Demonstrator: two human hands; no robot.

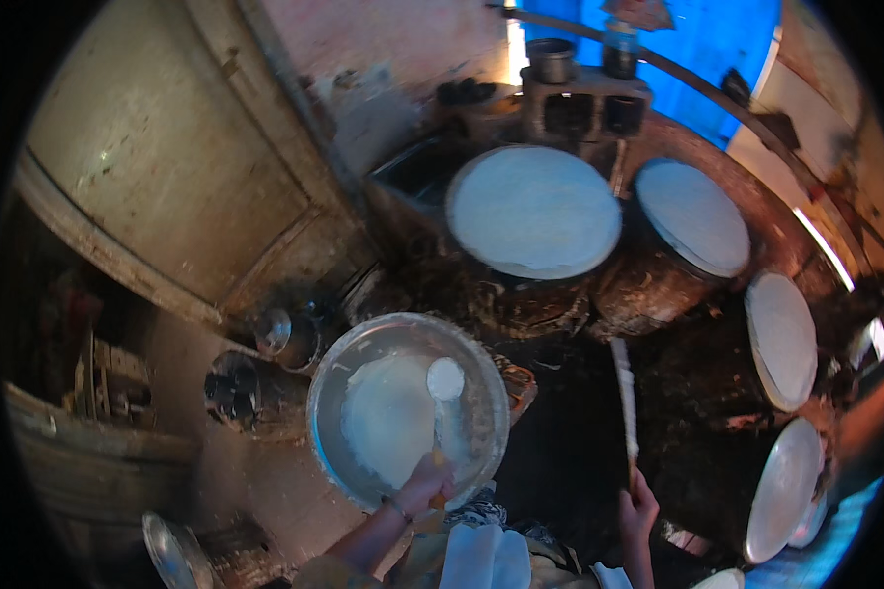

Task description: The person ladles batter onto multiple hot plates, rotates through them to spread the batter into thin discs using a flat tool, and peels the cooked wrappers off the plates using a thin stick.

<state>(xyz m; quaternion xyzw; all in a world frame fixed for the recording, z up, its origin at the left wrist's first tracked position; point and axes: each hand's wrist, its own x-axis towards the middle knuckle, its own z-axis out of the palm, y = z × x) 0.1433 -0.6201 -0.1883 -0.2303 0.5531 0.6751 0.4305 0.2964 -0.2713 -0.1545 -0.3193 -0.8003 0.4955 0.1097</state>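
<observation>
My left hand (425, 485) is closed round the handle of a ladle (446, 377), whose round bowl is full of white liquid. The ladle is over a wide metal basin (328, 424) that holds white batter (383, 417). Whether the ladle's bowl touches the batter is hard to tell. On the right, my right hand (640, 506) grips the lower end of a long, thin flat stick (626, 398). White coats the stick's upper part, and it points away from me over dark ground.
Round stove tops covered in white curve around ahead and to the right: a large one (535, 211), another (692, 216) and a third (784, 339). A pale round lid or pan (786, 491) sits lower right. Left of the basin are a dark cylinder (234, 385) and a wooden door (157, 147).
</observation>
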